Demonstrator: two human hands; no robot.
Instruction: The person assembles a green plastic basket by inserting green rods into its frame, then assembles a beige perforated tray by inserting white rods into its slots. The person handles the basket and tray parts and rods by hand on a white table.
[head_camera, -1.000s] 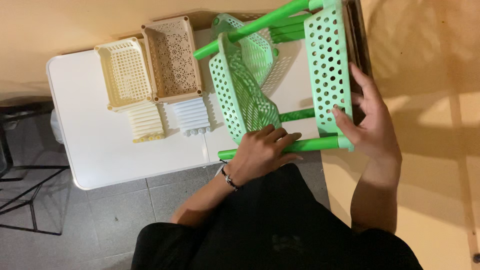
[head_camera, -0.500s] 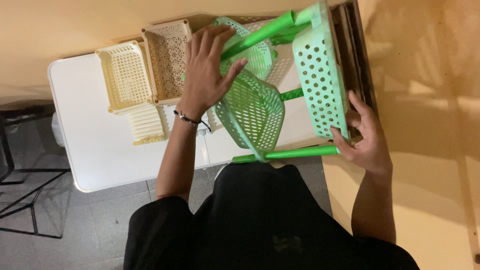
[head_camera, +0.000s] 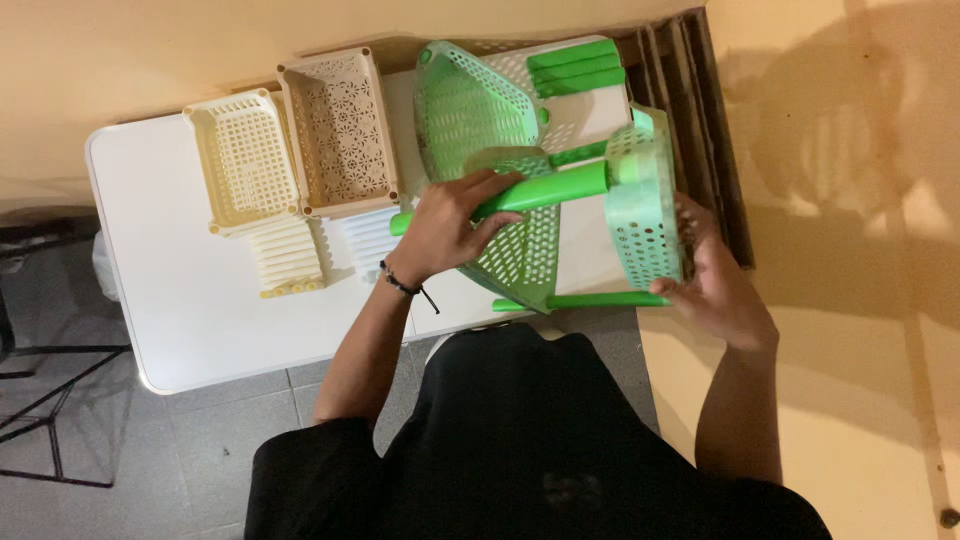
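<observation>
Left hand (head_camera: 445, 225) wraps a green tube (head_camera: 545, 190) — right hand (head_camera: 715, 285) grips the green perforated basket (head_camera: 645, 210) beside cream baskets (head_camera: 245, 160).

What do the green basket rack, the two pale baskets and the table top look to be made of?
Green basket rack: seemingly moulded plastic, smooth with a slight sheen, perforated with even holes; green pole looks the same. Cream basket and beige basket: likely matte plastic lattice. Table: smooth white top, plastic or laminate; cannot tell which.

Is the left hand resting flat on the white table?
No, the left hand is wrapped around a green tube of the green rack.
</observation>
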